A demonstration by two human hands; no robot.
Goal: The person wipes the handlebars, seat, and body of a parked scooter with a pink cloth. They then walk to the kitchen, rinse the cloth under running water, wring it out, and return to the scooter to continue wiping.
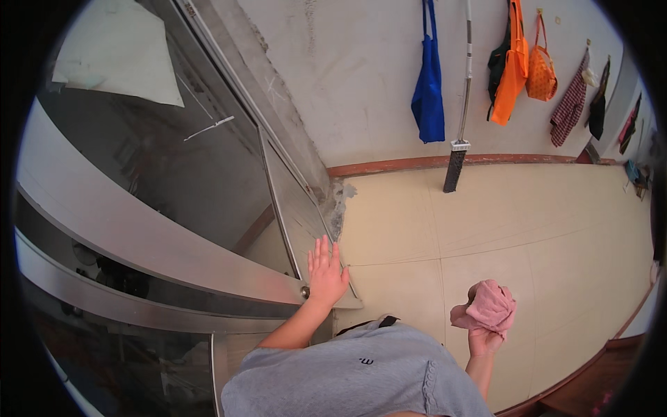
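Observation:
A crumpled pink cloth (492, 307) is bunched up in my right hand (484, 341), out to the right of my body above the tiled floor. Most of the fingers on that side are hidden by the cloth. My left hand (327, 273) holds nothing; its fingers are spread and point away from me. It is at the edge of a metal-framed glass door (219, 266), just above a round door lock (305, 292). Whether the palm touches the door I cannot tell. Dark glass (208, 193) fills the frame, with a white sheet (120, 57) on its upper part.
On the far wall hang a blue bag (430, 94), an orange apron-like cloth (510, 78), an orange basket-like bag (542, 75) and a checked cloth (570, 104). A long-handled flat mop (455, 169) leans there. Beige tiles (484, 224) cover the floor. Brown wooden furniture (589, 380) stands at lower right.

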